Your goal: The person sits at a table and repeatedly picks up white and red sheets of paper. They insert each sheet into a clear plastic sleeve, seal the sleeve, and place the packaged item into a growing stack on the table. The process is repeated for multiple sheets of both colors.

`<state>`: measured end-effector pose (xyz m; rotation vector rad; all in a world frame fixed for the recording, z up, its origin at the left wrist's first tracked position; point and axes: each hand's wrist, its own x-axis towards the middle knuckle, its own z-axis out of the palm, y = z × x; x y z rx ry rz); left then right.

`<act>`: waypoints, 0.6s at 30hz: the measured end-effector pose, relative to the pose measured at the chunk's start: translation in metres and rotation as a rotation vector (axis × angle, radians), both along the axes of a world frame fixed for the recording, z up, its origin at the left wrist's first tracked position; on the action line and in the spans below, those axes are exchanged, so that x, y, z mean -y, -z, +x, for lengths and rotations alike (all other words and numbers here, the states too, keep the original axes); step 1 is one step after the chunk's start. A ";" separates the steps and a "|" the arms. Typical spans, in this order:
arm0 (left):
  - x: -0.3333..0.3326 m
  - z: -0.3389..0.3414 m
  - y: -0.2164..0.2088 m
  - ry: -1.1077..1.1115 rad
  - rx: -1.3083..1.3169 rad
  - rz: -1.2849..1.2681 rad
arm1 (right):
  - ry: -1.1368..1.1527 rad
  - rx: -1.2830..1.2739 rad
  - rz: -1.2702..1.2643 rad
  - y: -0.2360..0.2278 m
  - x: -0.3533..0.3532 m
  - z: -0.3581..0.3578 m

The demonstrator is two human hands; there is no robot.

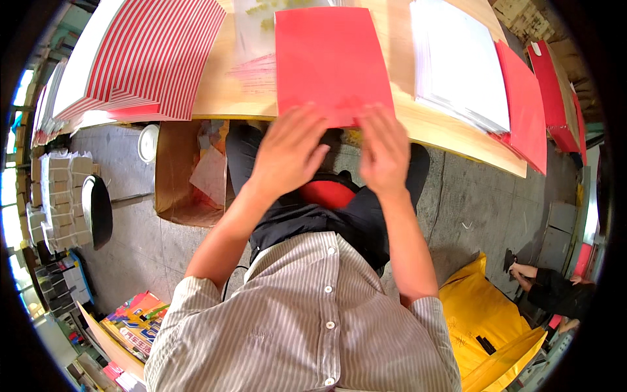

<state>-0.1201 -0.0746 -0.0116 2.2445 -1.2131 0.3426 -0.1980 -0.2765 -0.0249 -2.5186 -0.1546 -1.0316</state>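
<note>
A red sheet or booklet cover point(333, 62) lies in front of me, its near end at the table's front edge. My left hand point(292, 149) rests its stretched fingers on the near left corner, thumb apart from them. At the near right corner, my right hand point(384, 151) lays its fingers over the edge, slightly blurred by motion. Neither hand is closed round anything visible. To the left rises a tall stack of red and white booklets point(157, 59). A pile of white sheets point(457, 65) lies to the right, with red covers point(522, 104) beside it.
The wooden table point(228, 98) ends just before my lap. Under its left side stands a cardboard box point(176, 176) with paper scraps. A yellow bag point(486, 320) sits on the floor at the lower right, near another person point(562, 287). Bundled stacks point(65, 196) stand far left.
</note>
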 end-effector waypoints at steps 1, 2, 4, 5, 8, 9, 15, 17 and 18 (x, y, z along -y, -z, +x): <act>0.010 -0.004 0.002 0.071 0.016 0.037 | -0.071 -0.084 -0.001 0.002 -0.013 0.002; 0.015 -0.003 0.006 0.054 0.008 0.071 | -0.052 -0.117 0.010 0.007 -0.019 0.006; 0.019 -0.001 0.019 0.017 -0.007 0.140 | -0.020 -0.160 -0.012 0.012 -0.017 0.010; 0.017 0.000 0.020 0.006 0.002 0.159 | -0.002 -0.175 -0.042 0.014 -0.009 0.007; -0.002 0.005 0.019 -0.040 0.025 0.214 | 0.088 -0.189 -0.088 0.019 0.020 -0.005; -0.010 0.009 0.017 -0.051 0.029 0.205 | 0.117 -0.182 -0.096 0.019 0.029 -0.006; -0.013 0.006 0.009 -0.104 0.099 0.299 | 0.180 -0.167 -0.085 0.020 0.041 -0.016; 0.010 0.004 0.007 -0.019 0.104 0.312 | 0.186 -0.155 -0.075 0.023 0.038 -0.014; 0.024 0.002 0.007 0.040 0.125 0.335 | 0.193 -0.147 -0.076 0.024 0.039 -0.014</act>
